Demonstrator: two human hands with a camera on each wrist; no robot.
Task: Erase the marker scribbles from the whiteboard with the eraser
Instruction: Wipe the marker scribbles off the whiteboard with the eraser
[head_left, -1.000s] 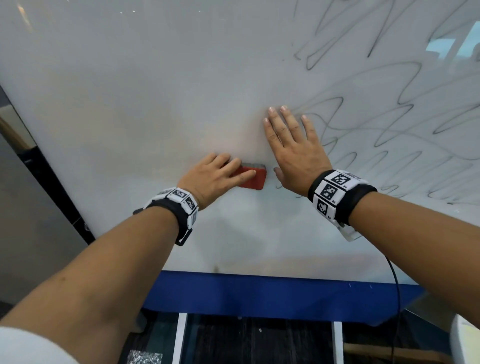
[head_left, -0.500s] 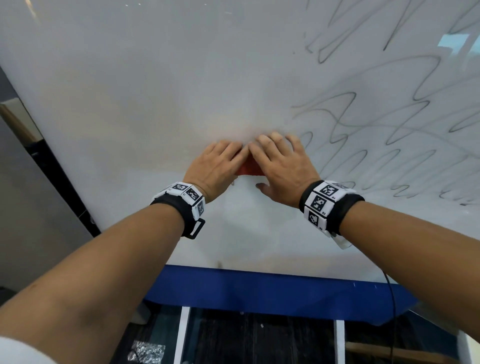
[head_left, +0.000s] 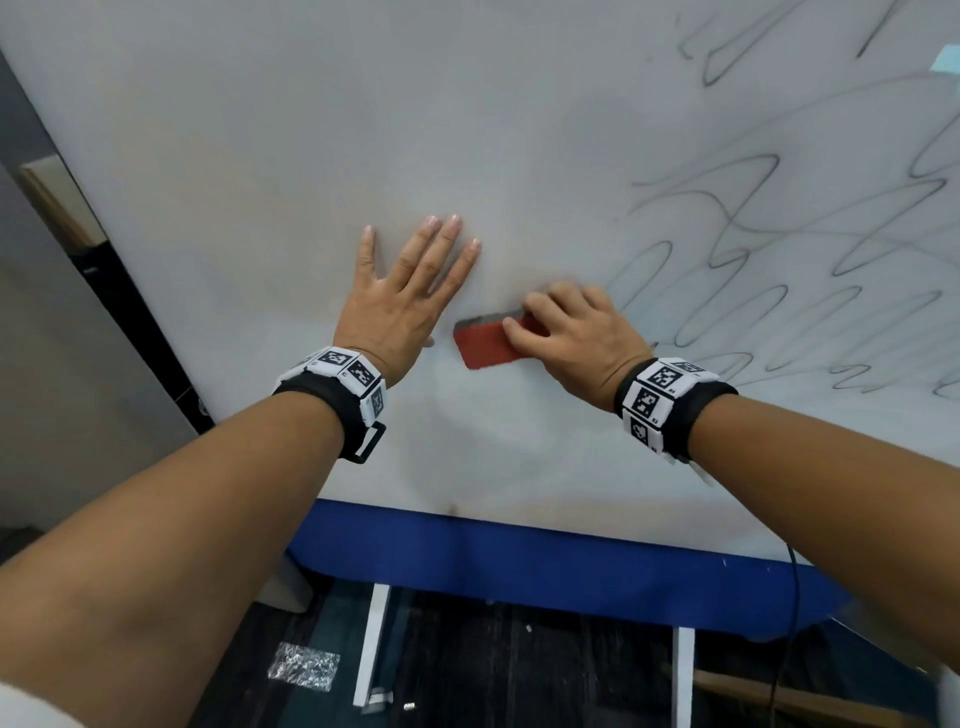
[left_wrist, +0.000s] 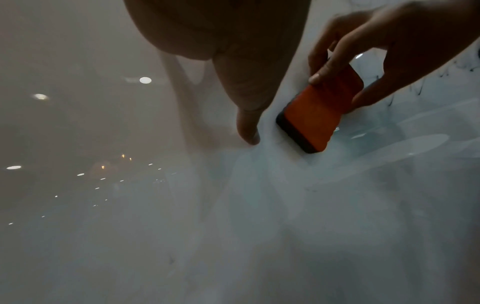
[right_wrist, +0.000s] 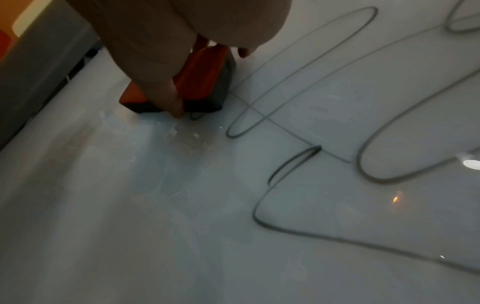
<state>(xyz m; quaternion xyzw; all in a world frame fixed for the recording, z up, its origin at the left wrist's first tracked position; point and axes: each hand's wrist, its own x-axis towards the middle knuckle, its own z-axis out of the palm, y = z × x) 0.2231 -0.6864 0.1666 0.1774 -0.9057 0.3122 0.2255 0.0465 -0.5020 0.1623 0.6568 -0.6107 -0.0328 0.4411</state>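
A red eraser (head_left: 483, 345) with a dark felt underside lies flat against the whiteboard (head_left: 260, 156). My right hand (head_left: 566, 338) grips its right end, fingers curled over the top and thumb underneath; the same eraser (left_wrist: 319, 115) and gripping fingers show in the left wrist view, and the eraser (right_wrist: 197, 82) shows under my palm in the right wrist view. My left hand (head_left: 410, 291) rests flat on the board just left of the eraser, fingers spread. Grey marker scribbles (head_left: 769, 270) loop across the board's right half, and the scribbles (right_wrist: 298, 82) start right beside the eraser.
The board's left half is wiped, with faint smears. A blue band (head_left: 519, 561) runs below the board's bottom edge. A dark frame edge (head_left: 130, 312) bounds the board on the left. Floor with white legs (head_left: 371, 644) lies below. A black cable (head_left: 784, 623) hangs at lower right.
The eraser passed from my left hand to my right hand. My left hand let go and now lies flat on the board; my right hand, flat a second ago, now grips the eraser.
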